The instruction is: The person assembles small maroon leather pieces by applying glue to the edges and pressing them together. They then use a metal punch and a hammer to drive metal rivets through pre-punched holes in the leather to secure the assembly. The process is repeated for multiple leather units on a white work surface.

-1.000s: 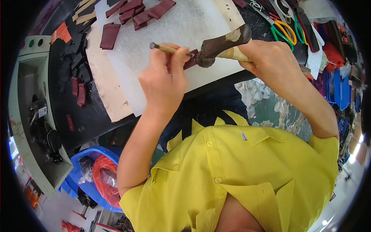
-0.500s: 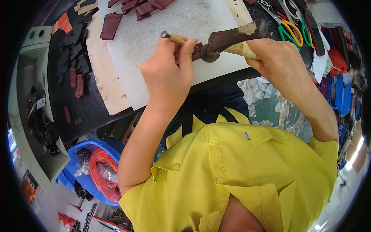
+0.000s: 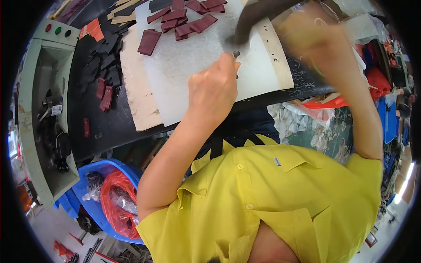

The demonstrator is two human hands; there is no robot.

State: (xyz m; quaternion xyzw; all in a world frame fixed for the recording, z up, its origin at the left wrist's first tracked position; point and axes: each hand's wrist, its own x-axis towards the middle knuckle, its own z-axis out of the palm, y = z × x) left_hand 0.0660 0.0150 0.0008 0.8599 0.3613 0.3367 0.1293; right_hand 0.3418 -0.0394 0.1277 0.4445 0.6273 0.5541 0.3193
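Note:
My left hand [image 3: 212, 90] is closed around a thin punch [image 3: 236, 54], whose round metal end sticks up above the fingers. It sits over the white cutting board [image 3: 175, 94]; whatever lies beneath the fingers is mostly hidden. Blurred by motion, my right hand [image 3: 315, 44] is lifted to the right, gripping a dark-headed hammer [image 3: 263, 13]. The hammer head is raised beyond the punch and apart from it. Several folded burgundy leather strips [image 3: 197, 25] lie at the board's far side, with one single strip [image 3: 149, 42] nearer its left edge.
Under the white board is a beige sheet [image 3: 139, 107] on the black table [image 3: 112, 136]. Black scraps [image 3: 103, 59] and small burgundy pieces [image 3: 105, 97] lie on the left, beside a grey-green metal housing [image 3: 35, 162]. A blue tub [image 3: 83, 193] with red plastic stands below the table.
My right hand has swung the hammer up and away from my left hand. My left hand, still on the punch, appears farther right, as the whole view has also shifted.

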